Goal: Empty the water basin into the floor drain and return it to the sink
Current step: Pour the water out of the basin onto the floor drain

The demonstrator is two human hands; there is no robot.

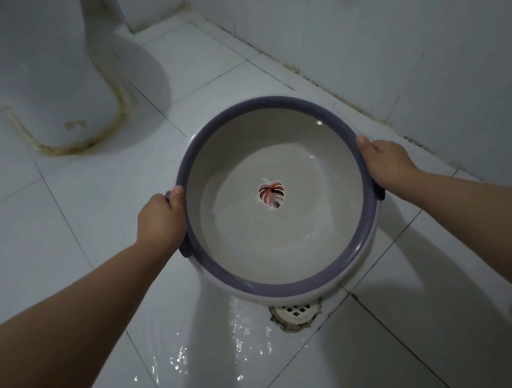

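Note:
A round white basin point(251, 269) with a purple rim and a leaf sticker on its bottom hangs above the tiled floor, holding clear water. My left hand point(160, 219) grips the rim at its left side handle, thumb over the edge. On the opposite side my right hand point(385, 160) clasps the rim in the same way. The white grated floor drain point(294, 312) shows just below the basin's near edge, partly hidden by it. Wet, glistening patches lie on the tiles to the left of the drain.
A white toilet base point(49, 90) with stained sealant stands at the upper left. Tiled walls point(407, 43) close the right side and back, meeting the floor along a dirty grout line. No sink is in view.

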